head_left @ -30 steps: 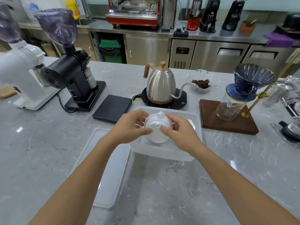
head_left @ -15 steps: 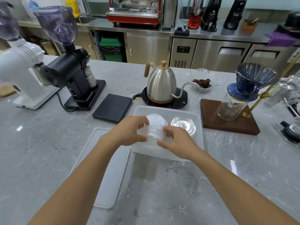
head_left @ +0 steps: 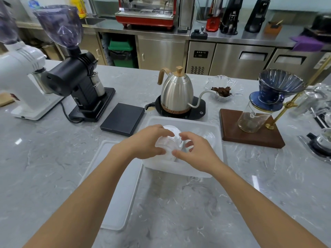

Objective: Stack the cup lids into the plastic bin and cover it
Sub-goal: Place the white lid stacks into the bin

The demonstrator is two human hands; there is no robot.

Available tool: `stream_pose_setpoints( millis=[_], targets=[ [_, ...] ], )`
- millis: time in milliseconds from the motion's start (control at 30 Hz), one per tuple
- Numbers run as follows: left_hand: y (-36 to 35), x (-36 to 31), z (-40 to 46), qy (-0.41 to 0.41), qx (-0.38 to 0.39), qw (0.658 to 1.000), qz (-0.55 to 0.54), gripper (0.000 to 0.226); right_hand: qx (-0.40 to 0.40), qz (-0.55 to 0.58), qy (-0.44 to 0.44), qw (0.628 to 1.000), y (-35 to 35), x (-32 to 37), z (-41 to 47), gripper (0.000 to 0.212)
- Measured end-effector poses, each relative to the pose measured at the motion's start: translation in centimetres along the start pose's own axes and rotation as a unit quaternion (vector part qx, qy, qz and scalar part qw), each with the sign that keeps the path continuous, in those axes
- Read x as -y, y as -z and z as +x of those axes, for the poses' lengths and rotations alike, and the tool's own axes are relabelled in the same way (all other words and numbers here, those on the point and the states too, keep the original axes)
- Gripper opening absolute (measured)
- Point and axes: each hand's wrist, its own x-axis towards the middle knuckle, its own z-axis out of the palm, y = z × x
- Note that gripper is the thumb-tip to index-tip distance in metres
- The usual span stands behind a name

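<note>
A translucent plastic bin (head_left: 217,140) stands on the grey marble counter in front of me. Over its left half, my left hand (head_left: 145,142) grips a stack of clear and white cup lids (head_left: 167,143) from the left side. My right hand (head_left: 195,152) is at the stack's right side, its fingers spread and touching the stack's edge. A clear domed lid (head_left: 206,135) lies in the bin's right half. The bin's flat translucent cover (head_left: 114,185) lies on the counter to the left of the bin, partly under my left forearm.
Behind the bin stand a steel gooseneck kettle (head_left: 176,92) on a black base and a black scale (head_left: 123,119). Black (head_left: 77,81) and white (head_left: 23,72) grinders are at the left. A pour-over stand on a wooden board (head_left: 250,129) is close on the right.
The lid stack has gone down from above the bin into its left half. My right hand's fingers have loosened and spread at the stack's side.
</note>
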Motion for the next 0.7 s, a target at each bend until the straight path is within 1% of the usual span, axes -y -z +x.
stream_pose_setpoints(
  millis=[133, 267, 433, 600, 667, 700],
  targets=[
    [-0.5, -0.3, 0.1, -0.003, -0.011, 0.999, -0.043, 0.069, 0.042, -0.020, 0.010, 0.999, -0.5, 0.3, 0.1, 0.056],
    [-0.9, 0.2, 0.0, 0.002, -0.018, 0.997, -0.071, 0.074, 0.058, -0.035, 0.006, 0.998, -0.6, 0.3, 0.2, 0.051],
    [-0.7, 1.4, -0.3, 0.023, -0.021, 0.998, -0.049, 0.065, 0.070, -0.054, 0.005, 0.996, -0.5, -0.1, 0.3, 0.044],
    [-0.8, 1.8, -0.1, 0.043, -0.019, 0.998, -0.040, 0.054, 0.103, -0.053, -0.024, 0.993, 0.0, -0.2, 0.6, 0.033],
    [-0.6, 1.7, 0.0, 0.042, -0.013, 0.998, -0.041, 0.053, 0.114, -0.053, -0.029, 0.992, 0.2, -0.1, 0.7, 0.037],
    [-0.6, 1.6, 0.1, 0.038, -0.012, 0.998, -0.040, 0.053, 0.115, -0.044, -0.031, 0.992, 0.2, 0.0, 0.6, 0.044]
  ],
)
